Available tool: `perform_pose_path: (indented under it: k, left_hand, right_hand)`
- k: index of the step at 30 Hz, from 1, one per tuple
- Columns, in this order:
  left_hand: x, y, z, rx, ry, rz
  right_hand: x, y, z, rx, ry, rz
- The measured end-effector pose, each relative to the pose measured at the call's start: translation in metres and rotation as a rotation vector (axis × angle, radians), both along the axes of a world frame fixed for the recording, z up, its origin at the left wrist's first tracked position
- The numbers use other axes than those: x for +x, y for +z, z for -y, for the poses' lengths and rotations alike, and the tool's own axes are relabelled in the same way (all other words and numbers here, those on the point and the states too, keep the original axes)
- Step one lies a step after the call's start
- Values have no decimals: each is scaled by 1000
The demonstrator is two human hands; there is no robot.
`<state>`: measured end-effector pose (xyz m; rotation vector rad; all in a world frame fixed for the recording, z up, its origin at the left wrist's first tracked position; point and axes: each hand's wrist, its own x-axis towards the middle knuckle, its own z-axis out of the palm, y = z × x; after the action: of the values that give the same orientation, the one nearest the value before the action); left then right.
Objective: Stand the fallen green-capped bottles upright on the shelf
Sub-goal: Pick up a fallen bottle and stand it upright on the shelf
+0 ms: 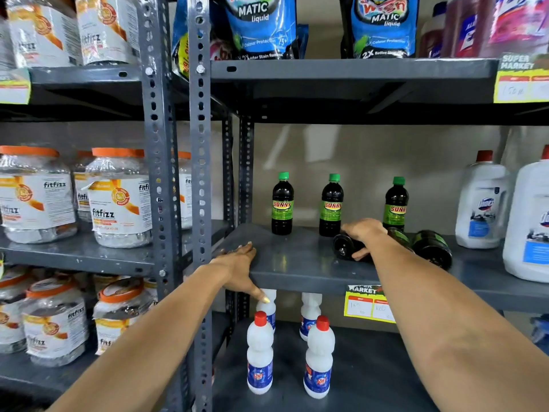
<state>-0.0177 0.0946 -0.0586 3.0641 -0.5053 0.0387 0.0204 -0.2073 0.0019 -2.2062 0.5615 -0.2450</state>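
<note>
Two bottles (432, 248) lie fallen; right hand (361, 231) fingers curl around the nearer bottle (346, 248). Left hand (237, 263) rests flat, empty, on the shelf (297, 263). Tip it base-down beside the standing bottles (331, 205).

On my feed, clear jars with orange lids (118, 197) are sitting in rows on the grey rack to the left, and blue detergent pouches (261, 25) are standing on the top board to the right of them. White bottles with red caps (260, 352) are standing upright on the lowest level, big white jugs (481, 200) are crowding the right end of the middle level, and a yellow price tag (368, 304) is hanging beneath them.
</note>
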Motion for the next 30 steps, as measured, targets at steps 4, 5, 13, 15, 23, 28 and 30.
perform_pose_path:
  k: [4, 5, 13, 15, 23, 28, 30]
  left_hand:
    - [2, -3, -1, -4, -4, 23]
    - [3, -4, -1, -9, -6, 18]
    - [4, -5, -1, -17, 7, 11]
    - [4, -5, -2, -11, 16, 15]
    - [5, -5, -1, 5, 11, 13]
    - [7, -5, -2, 12, 7, 19]
    - [8, -7, -2, 14, 4, 29]
  right_hand:
    - [-3, -15, -4, 235, -5, 139]
    - [-4, -20, -7, 311, -13, 197]
    - [-15, -40, -58, 381, 107, 457]
    - [-15, -41, -70, 264, 168, 497]
    - [3, -53, -90, -56, 394, 553]
    - [13, -54, -92, 128, 508, 471]
    - [18, -55, -92, 266, 542, 440]
